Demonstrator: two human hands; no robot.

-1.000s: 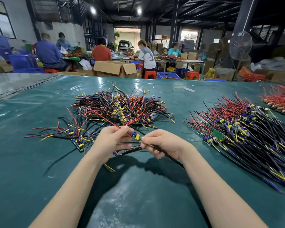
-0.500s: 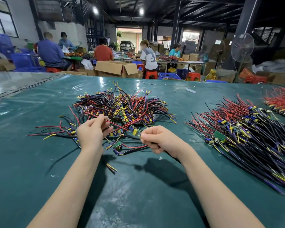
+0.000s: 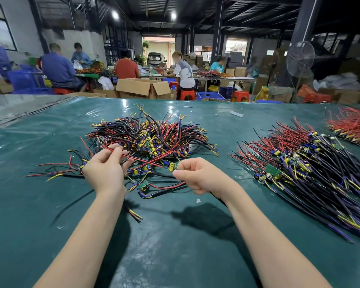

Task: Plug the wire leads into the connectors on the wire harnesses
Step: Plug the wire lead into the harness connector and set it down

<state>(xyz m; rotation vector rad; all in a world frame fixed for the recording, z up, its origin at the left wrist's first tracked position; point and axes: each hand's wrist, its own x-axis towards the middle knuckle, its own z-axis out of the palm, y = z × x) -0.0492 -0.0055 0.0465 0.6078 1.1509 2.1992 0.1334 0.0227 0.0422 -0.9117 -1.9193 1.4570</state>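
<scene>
My left hand [image 3: 107,167] pinches a red wire lead [image 3: 137,158] that runs right to a small green circuit board with yellow and blue parts [image 3: 169,165]. My right hand [image 3: 197,176] grips that board's right end, fingers curled around it and its dark cable. Just below, between my hands, lie two more small boards [image 3: 142,186] with red and purple wires. Behind my hands sits a tangled pile of harnesses [image 3: 152,136] in black, red, yellow and purple.
A large ordered heap of harnesses [image 3: 312,173] lies on the right of the green table cover [image 3: 175,246]. A bundle of red wires [image 3: 353,125] sits at the far right edge. A loose wire end [image 3: 135,215] lies near my left forearm. Several people work at tables behind.
My left hand has slid left and away along the red lead, drawing it taut from the board. My right hand keeps its grip on the board and has stayed about in place.
</scene>
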